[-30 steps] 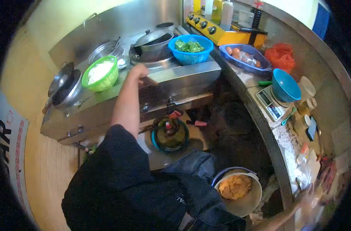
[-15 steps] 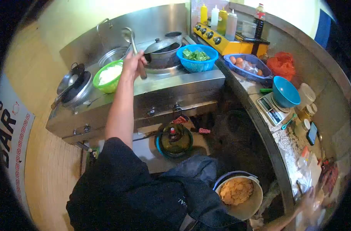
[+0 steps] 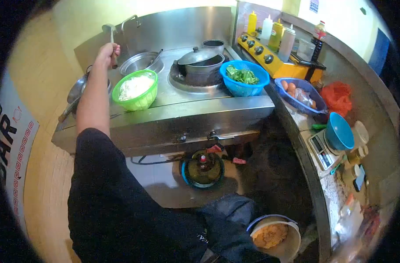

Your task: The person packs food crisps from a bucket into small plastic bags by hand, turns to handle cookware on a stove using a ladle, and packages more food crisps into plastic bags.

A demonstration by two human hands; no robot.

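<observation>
My left hand point(image 3: 107, 53) is closed around the handle of a metal ladle point(image 3: 108, 29), its bowl raised near the faucet at the back left. Below the hand, a dark wok point(image 3: 78, 87) is partly hidden by my forearm. A green basket of white strands point(image 3: 138, 101) stands to the right of my arm, in front of a wide metal bowl point(image 3: 137, 63). My right hand point(image 3: 351, 253) is a blur at the lower right, beside plastic bags point(image 3: 349, 225); its fingers cannot be made out.
A lidded pot point(image 3: 204, 72) sits on the stove beside a blue basket of greens point(image 3: 244, 88). The right counter holds a basket of eggs point(image 3: 301, 101), a scale point(image 3: 321, 151) under a blue bowl point(image 3: 340, 131), and jars. A bucket point(image 3: 292, 245) stands low down.
My left hand has come up from the stove's front with the ladle, then swung left towards the faucet. My right hand has dropped towards the lower edge as the view shifted.
</observation>
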